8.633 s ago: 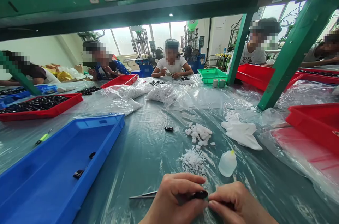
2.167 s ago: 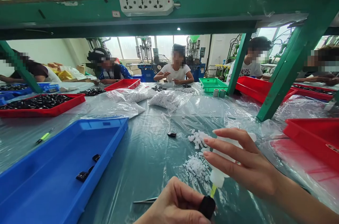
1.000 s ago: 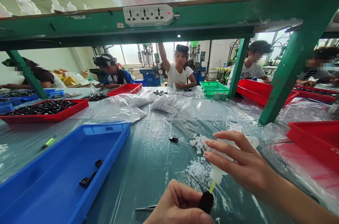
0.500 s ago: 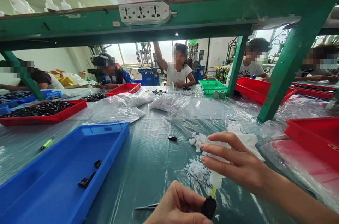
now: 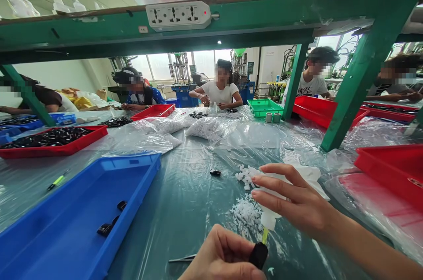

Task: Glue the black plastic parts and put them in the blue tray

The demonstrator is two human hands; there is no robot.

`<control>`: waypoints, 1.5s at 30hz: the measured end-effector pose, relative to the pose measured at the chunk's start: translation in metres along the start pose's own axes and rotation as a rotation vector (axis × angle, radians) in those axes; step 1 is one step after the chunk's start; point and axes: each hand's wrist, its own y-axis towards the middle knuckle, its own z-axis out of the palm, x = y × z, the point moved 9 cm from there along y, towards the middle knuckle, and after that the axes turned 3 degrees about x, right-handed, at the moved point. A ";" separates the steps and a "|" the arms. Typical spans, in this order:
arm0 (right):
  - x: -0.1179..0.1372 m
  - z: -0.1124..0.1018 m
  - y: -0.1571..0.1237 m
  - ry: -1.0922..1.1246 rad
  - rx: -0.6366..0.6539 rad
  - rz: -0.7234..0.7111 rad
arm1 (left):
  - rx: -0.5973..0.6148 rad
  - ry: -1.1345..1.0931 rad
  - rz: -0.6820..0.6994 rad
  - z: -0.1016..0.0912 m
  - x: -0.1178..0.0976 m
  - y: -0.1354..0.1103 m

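My left hand (image 5: 221, 258) at the bottom edge is closed on a small black plastic part (image 5: 258, 255), held upright. My right hand (image 5: 297, 203) grips a small white squeeze bottle (image 5: 269, 217) tipped nozzle-down, its yellow-green tip (image 5: 264, 236) just above the black part. Under the hands lie a pile of tiny white pieces (image 5: 245, 214) and a heap of larger white pieces (image 5: 246, 175). A lone black part (image 5: 215, 172) lies further out on the plastic-covered table.
A blue tray (image 5: 82, 209) holding a few black parts is at left, with tweezers (image 5: 181, 259) beside my left hand. Red trays (image 5: 393, 169) stand right, and another (image 5: 49, 139) with black parts far left. Green frame posts (image 5: 357, 77) rise right. Several people sit across the table.
The bottle's tip has lifted a little off the black part since half a second ago. The person opposite has lowered a raised arm.
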 end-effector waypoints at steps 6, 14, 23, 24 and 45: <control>-0.050 0.011 -0.036 0.246 -0.083 0.444 | -0.084 -0.039 0.054 -0.007 -0.002 0.000; -0.069 0.069 -0.109 0.595 0.022 0.971 | -0.133 -0.211 0.028 -0.015 0.003 0.002; -0.067 0.084 -0.120 0.720 0.079 1.103 | -0.166 -0.220 0.061 -0.018 0.006 0.005; -0.066 0.084 -0.121 0.729 0.086 1.100 | -0.174 -0.214 0.070 -0.019 0.005 0.005; -0.007 0.062 -0.081 0.648 0.526 0.765 | -0.296 0.078 0.273 -0.026 -0.011 0.004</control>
